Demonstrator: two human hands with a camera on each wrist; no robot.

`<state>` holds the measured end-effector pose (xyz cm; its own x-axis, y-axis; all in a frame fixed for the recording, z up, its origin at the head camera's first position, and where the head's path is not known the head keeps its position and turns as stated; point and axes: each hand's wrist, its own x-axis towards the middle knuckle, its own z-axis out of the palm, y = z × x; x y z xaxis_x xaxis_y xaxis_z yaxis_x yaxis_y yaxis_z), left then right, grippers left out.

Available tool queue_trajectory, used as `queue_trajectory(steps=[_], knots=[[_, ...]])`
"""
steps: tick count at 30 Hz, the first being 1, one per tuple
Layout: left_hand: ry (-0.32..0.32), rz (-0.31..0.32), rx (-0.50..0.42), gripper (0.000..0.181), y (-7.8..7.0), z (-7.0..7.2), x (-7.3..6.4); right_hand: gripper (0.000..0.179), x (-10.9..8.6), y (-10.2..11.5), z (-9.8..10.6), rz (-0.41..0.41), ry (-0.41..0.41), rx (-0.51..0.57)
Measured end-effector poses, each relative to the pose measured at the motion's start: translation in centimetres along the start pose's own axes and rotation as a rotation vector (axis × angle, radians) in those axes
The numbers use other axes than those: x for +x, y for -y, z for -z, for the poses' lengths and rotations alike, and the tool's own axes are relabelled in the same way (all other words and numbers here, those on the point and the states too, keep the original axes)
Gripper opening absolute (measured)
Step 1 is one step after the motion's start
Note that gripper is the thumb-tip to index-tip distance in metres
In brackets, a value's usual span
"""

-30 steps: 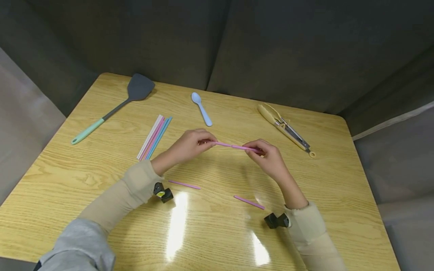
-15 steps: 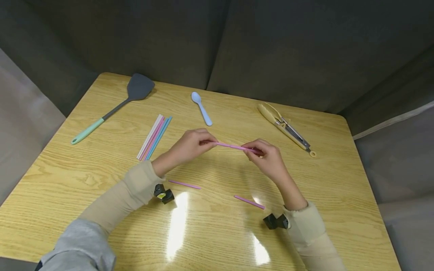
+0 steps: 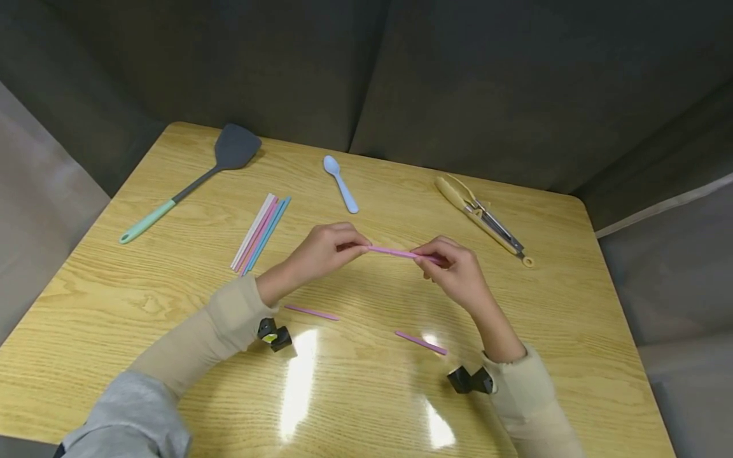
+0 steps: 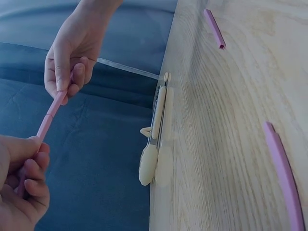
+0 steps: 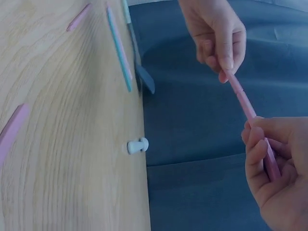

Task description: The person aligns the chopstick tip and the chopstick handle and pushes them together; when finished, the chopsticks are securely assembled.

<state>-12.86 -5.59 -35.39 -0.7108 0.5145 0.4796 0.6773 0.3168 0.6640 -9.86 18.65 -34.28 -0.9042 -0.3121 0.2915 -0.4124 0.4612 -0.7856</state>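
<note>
Both hands hold a pink chopstick point(image 3: 395, 252) above the table; its two sections meet end to end, with a seam visible between the hands. My left hand point(image 3: 326, 253) pinches the left section between thumb and fingers. The right section is gripped by my right hand point(image 3: 455, 270), whose fingers curl round it in the right wrist view. Whether the joint is fully seated I cannot tell. Two loose pink chopstick sections lie nearer me: a tapered one point(image 3: 312, 312) on the left and a thicker one point(image 3: 420, 342) with a hollow square end point(image 4: 222, 46) on the right.
Left of my hands lie several white, pink and blue sticks point(image 3: 260, 234) side by side. A spatula point(image 3: 237, 147) with a green handle is at the far left. A pale blue spoon point(image 3: 340, 183) lies at the back, and yellow-handled tongs point(image 3: 483, 219) at the back right.
A second ago the two sections looked slightly offset at the seam; now they run nearly in line. Both hands have dropped slightly toward me. The loose sections have not moved.
</note>
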Motion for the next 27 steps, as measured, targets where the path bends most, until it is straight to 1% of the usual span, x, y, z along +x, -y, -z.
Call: queue_trajectory(steps=[6, 15, 20, 23, 27], knots=[[-0.02, -0.01, -0.016, 0.009, -0.4, 0.0, 0.0, 0.007, -0.1, 0.6, 0.2, -0.011, -0.013, -0.004], [-0.049, -0.046, -0.024, 0.007, -0.6, -0.1, 0.6, 0.008, 0.2, 1.3, 0.5, 0.041, -0.038, -0.053], [-0.059, -0.039, -0.033, 0.006, -0.5, 0.0, 0.7, 0.008, 0.3, 1.6, 0.5, 0.029, -0.029, -0.051], [-0.053, -0.028, -0.042, 0.006, -0.5, -0.1, 0.7, 0.008, 0.3, 1.6, 0.5, 0.011, -0.022, -0.044], [-0.039, -0.031, -0.048, 0.007, -0.4, -0.2, 0.8, 0.008, 0.2, 1.5, 0.4, -0.028, -0.021, -0.027]])
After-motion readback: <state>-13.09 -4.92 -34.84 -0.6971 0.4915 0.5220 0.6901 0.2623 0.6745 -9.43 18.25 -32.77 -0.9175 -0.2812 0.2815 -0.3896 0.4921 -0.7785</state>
